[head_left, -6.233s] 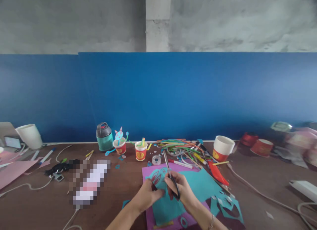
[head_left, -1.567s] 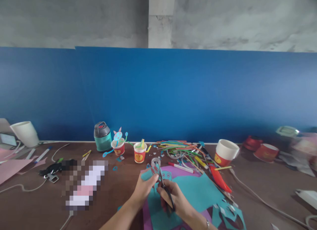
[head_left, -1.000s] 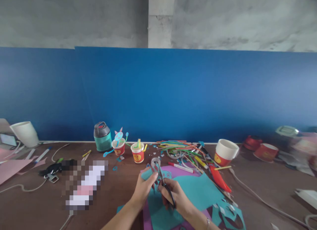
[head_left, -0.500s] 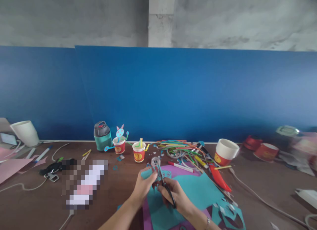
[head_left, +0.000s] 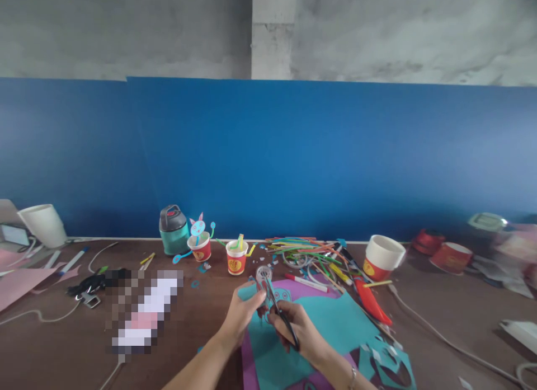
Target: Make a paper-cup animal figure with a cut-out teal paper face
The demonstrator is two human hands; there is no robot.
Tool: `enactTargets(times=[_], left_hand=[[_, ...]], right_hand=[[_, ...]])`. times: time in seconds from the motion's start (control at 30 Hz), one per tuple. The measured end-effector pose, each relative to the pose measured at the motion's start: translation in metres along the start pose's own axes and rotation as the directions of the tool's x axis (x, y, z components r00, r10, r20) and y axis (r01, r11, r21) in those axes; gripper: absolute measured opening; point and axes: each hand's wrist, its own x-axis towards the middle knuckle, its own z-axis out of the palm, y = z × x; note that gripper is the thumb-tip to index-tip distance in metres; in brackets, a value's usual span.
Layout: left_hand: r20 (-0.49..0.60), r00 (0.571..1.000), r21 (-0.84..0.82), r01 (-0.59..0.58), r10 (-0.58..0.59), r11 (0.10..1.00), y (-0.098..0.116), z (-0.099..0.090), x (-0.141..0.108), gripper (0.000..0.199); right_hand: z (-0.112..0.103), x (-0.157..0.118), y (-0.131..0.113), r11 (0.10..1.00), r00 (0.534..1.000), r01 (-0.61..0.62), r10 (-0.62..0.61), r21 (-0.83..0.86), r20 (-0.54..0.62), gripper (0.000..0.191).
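My left hand (head_left: 244,311) is closed on a small piece of teal paper (head_left: 248,291), pinched between thumb and fingers. My right hand (head_left: 298,325) grips black-handled scissors (head_left: 289,323), whose blades point up and left at that paper. Beneath both hands lies a large teal sheet (head_left: 331,323) over a purple sheet (head_left: 247,356). A teal cutout with a drawn face (head_left: 283,295) rests just beyond the scissors. Close behind my fingertips stands a clear roll of tape (head_left: 264,274). What the blades touch is partly hidden by my fingers.
Behind the hands are a cup with a cat figure (head_left: 202,247), a cup with straws (head_left: 236,258) and a teal canister (head_left: 173,233). Right of them lie loose straws (head_left: 297,249), a red marker (head_left: 308,283), a larger paper cup (head_left: 382,258) and teal scraps (head_left: 386,362).
The cup with the cat figure has tipped a little to the left. The cup with straws has shifted slightly right. The paper in my left hand has turned a little; the scissors barely moved.
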Motion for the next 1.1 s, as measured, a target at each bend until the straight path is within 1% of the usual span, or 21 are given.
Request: enactTargets(times=[0.1,0.23,0.47,0.7,0.8,0.93,1.03,1.1], left_hand=[[0.015,1.0,0.018,-0.014,0.014,1.0,-0.001,-0.002,0.001,0.031],[0.016,1.0,0.019,-0.006,0.005,1.0,-0.002,-0.004,0.001,0.03],[0.021,1.0,0.021,0.012,-0.013,1.0,0.003,-0.002,0.001,0.03],[0.018,1.0,0.02,0.019,-0.02,1.0,0.003,-0.005,0.002,0.032],[0.001,0.999,0.026,0.034,-0.034,0.999,0.001,-0.005,0.001,0.033],[-0.024,0.998,0.004,0.05,-0.05,0.999,0.0,-0.005,0.002,0.035],[-0.028,0.998,-0.011,0.054,-0.055,0.998,-0.001,-0.006,0.002,0.036],[-0.007,0.999,0.005,0.046,-0.046,0.999,0.001,-0.005,0.001,0.037]], right_hand=[[-0.001,-0.002,-0.004,1.0,1.0,-0.007,0.007,-0.005,0.004,0.039],[-0.002,-0.003,-0.008,1.0,1.0,-0.017,0.017,0.004,0.022,0.041],[-0.008,-0.002,-0.007,1.0,0.999,-0.009,0.01,-0.028,0.048,0.039],[-0.009,-0.003,-0.012,0.999,0.998,-0.025,0.027,-0.037,0.057,0.034],[-0.009,-0.002,-0.009,0.998,0.998,-0.022,0.025,-0.056,0.058,0.03],[-0.012,0.0,-0.002,0.995,0.997,-0.05,0.054,-0.088,0.047,0.026],[-0.015,0.002,0.003,0.992,0.996,-0.072,0.077,-0.103,0.048,0.027],[-0.017,0.003,0.003,0.995,0.999,-0.045,0.047,-0.084,0.025,0.03]])
